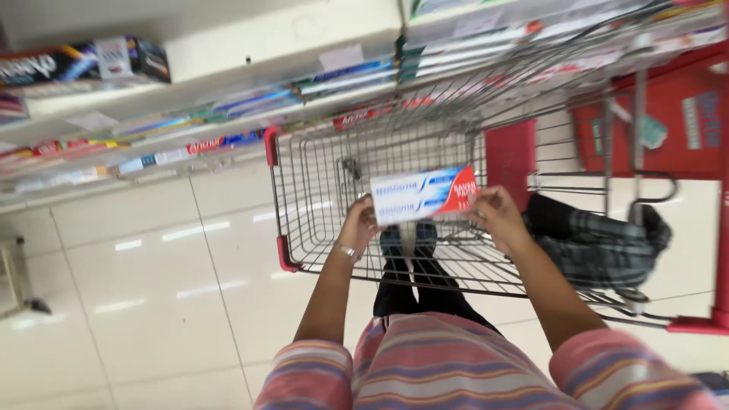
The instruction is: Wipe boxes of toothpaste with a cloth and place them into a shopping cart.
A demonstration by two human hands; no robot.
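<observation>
Both hands grip one flat carton: the left hand [359, 222] is curled around its left end, fingers folded behind the card and thumb toward the front, and the right hand [495, 212] pinches the right end, fingers bent over the red corner. The toothpaste box [423, 195] is a long rectangular pack of thin glossy cardboard, white with blue bands along its length and a red panel at the right end; it looks like two slim cartons joined one above the other. It is held level in the air above the basket of the shopping cart [319, 197], not resting on anything. The cart is shiny wire mesh with red plastic corner bumpers and a red flap at the handle end. A thin metal bracelet [348, 251] circles the left wrist. In the cart's child seat lies a dark checked cloth bag [600, 243], soft and crumpled. Below is pale glossy tiled floor [152, 288], and shelves [228, 106] of boxed goods run behind.
</observation>
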